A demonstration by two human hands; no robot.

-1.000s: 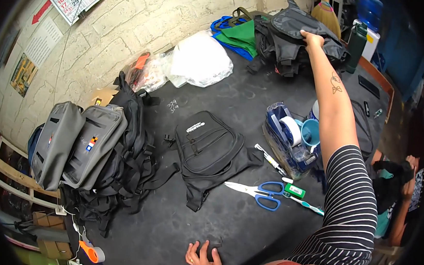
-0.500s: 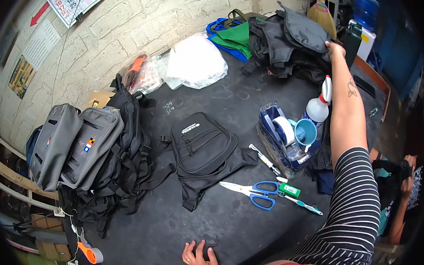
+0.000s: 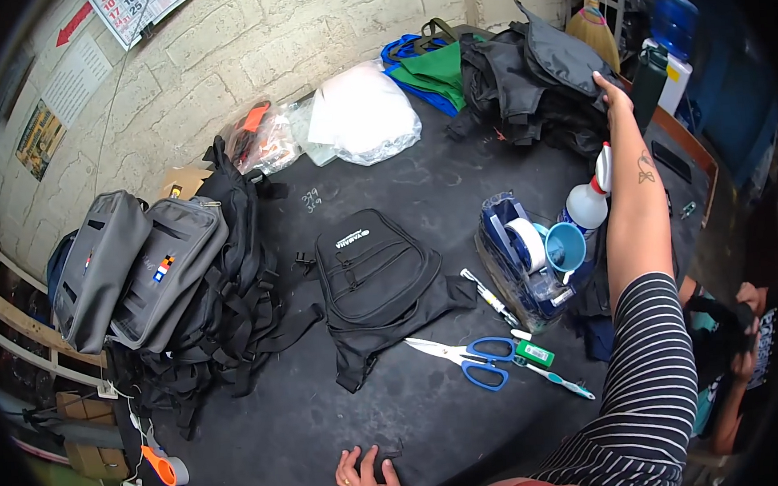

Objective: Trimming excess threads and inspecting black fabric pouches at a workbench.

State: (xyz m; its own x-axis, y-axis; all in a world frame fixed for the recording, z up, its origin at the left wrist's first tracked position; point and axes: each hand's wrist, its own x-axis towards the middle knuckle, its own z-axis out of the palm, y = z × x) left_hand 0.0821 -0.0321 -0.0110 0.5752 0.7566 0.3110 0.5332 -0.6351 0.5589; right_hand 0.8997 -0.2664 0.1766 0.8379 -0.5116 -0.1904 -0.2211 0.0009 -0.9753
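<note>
My right arm stretches to the far right, where my right hand [image 3: 615, 100] touches the edge of a pile of black bags [image 3: 531, 87]. A finger lies extended against the dark grey flap [image 3: 564, 50] on top; its other fingers are partly hidden. My left hand [image 3: 371, 483] rests on the black table [image 3: 268, 451] at the near edge, fingers spread and holding nothing, beside a small dark scrap [image 3: 390, 451]. Between the hands, a black backpack [image 3: 377, 266] with a white print lies flat in the middle, its straps spread out.
Grey-fronted bags [image 3: 172, 265] are stacked at left. Blue-handled scissors [image 3: 467, 359], a marker [image 3: 489, 297], a green box [image 3: 535, 353], a tape dispenser [image 3: 515, 262], a light-blue cup [image 3: 565, 248] and a spray bottle [image 3: 585, 204] lie right. Another person's hands [image 3: 746, 328] show far right.
My right hand's fingers have loosened and straightened at the bag pile's edge. The view has shifted slightly; my left hand stays on the table.
</note>
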